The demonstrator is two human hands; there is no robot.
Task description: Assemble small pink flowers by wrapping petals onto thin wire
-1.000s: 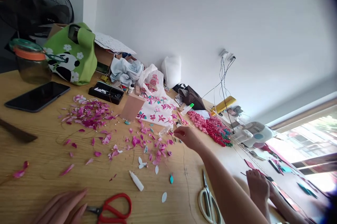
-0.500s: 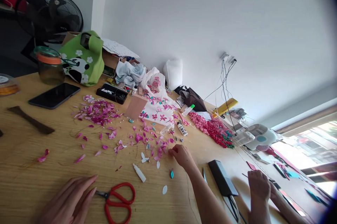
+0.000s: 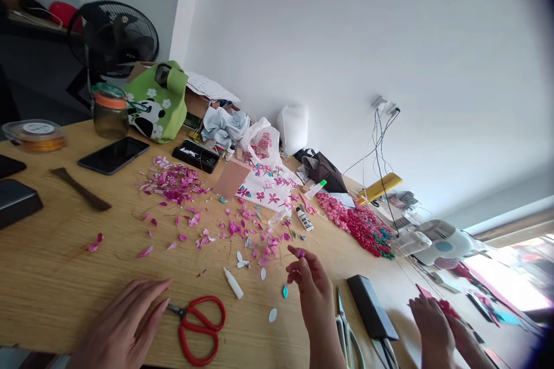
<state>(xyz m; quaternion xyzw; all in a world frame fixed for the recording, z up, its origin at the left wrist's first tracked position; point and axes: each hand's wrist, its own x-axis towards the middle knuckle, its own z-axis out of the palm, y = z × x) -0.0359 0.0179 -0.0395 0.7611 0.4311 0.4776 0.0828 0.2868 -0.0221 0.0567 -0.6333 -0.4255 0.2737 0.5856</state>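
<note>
My left hand [image 3: 125,317] rests on the table at the lower left with its fingers stretched out. Its fingertips lie beside the blade end of a pair of red-handled scissors [image 3: 201,325]. Raised a little over the table, my right hand [image 3: 309,285] pinches a small purple piece [image 3: 299,252] between thumb and index finger; its exact kind is too small to tell. Near this hand are a teal leaf piece [image 3: 284,291], pale oval pieces [image 3: 272,315] and a white tube [image 3: 234,284] with a narrow tip. Loose pink petals [image 3: 175,183] lie heaped farther back.
A co-worker's hands [image 3: 433,317] are at the far right. Between us lie a black box with cables [image 3: 370,305] and pale-handled scissors [image 3: 346,328]. A phone [image 3: 115,155], a jar [image 3: 110,115] and a green bag [image 3: 160,103] stand back left. Red flower pieces [image 3: 355,224] lie right.
My right hand has lifted from the pink petals and turned, now showing a small purple piece in its fingertips. My left hand stays by the red scissors. The camera view has shifted left.
</note>
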